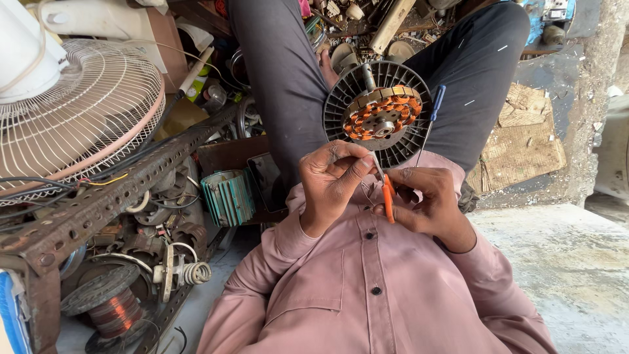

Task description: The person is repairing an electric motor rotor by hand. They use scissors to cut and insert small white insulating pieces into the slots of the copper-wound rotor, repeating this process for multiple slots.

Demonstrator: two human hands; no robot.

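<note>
Cluttered workshop ground surrounds us, with a bare concrete floor [576,262] at 4 o'clock and heaps of motor parts from 7 to 11 o'clock. We look down our own chest, covered by a dusty pink buttoned shirt [373,288], toward our 2 knees in dark grey trousers [275,72].

At the centre, our 2 hands meet just above the shirt collar. Our left hand [331,183] has its thumb and fingers curled and pressed together at the tips, seemingly pinching something thin; what it is, we cannot tell. Our right hand [429,206] is closed around a small pair of pliers with orange handles [388,200], fingers wrapped and not spread. The metal tip of the pliers points up toward the left fingertips, and the 2 hands nearly touch.

At 12 o'clock from the hands, between our thighs, rests a round fan motor [379,113]: a dark ribbed disc with a ring of copper coils bound in orange around a metal shaft. It sits just beyond the hands, apart from them. A thin screwdriver with a blue handle [432,115] leans at the motor's 3 o'clock side against the right thigh.

At 10 o'clock stands a white fan guard [78,118]. A rusty perforated metal bar [111,190] runs across at 9 o'clock. A green ribbed motor core [227,196] lies at 9 o'clock beside the left forearm. A spool of copper wire [114,311] sits at 7 o'clock. Flattened cardboard [524,147] lies at 2 o'clock.
</note>
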